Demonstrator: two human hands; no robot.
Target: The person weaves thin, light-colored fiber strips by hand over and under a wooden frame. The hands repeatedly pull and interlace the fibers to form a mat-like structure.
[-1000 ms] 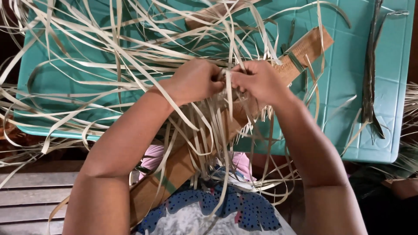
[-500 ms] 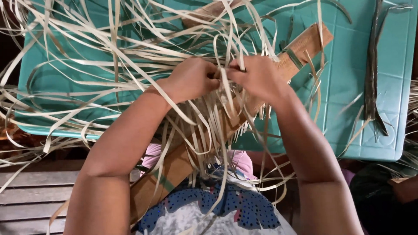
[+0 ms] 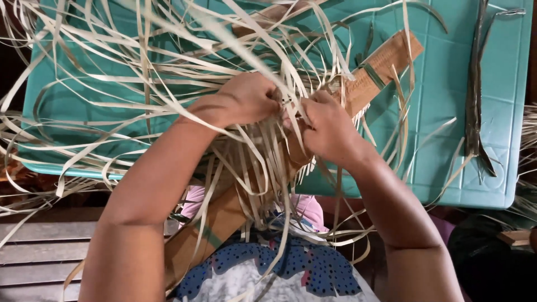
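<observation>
Gripping pale leaf strips [image 3: 168, 84], both hands meet fingertip to fingertip at the centre.

Left hand [image 3: 246, 100] is curled shut on a pinch of strips; right hand [image 3: 327, 128] is closed on strips just beside it, knuckles touching. Directly beneath the fingers lies a long wooden board [image 3: 375, 72], angled. Beyond, a teal plastic table [image 3: 447, 112] carries dark green leaf pieces [image 3: 475, 100], well apart to the right.
</observation>
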